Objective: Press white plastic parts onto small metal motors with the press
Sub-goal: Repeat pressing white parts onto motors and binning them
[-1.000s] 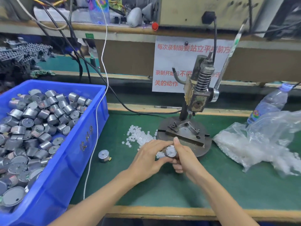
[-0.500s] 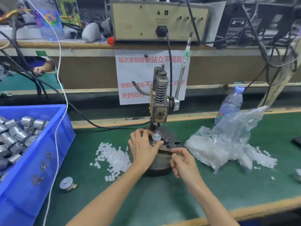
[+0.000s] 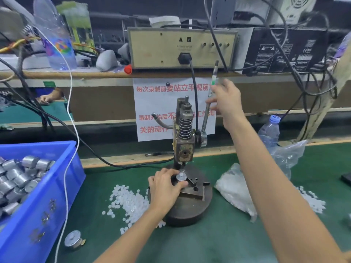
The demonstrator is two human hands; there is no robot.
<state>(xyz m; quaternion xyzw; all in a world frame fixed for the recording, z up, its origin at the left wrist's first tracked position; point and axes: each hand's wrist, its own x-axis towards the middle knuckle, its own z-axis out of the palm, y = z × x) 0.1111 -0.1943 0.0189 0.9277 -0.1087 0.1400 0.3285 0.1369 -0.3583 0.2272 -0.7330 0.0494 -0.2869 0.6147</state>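
On press base (image 3: 190,209), silver motor (image 3: 181,177), white-capped

We find the press (image 3: 185,149) on the surface (image 3: 218,242), a bin (image 3: 47,205) of motors (image 3: 17,177) left of it, loose plastic parts (image 3: 127,202) between them, a bag (image 3: 235,188) right of it, a bottle (image 3: 268,132) behind the bag.

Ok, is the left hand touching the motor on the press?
Touching. Head view: the left hand pinches the motor between thumb and fingers, no gap visible.
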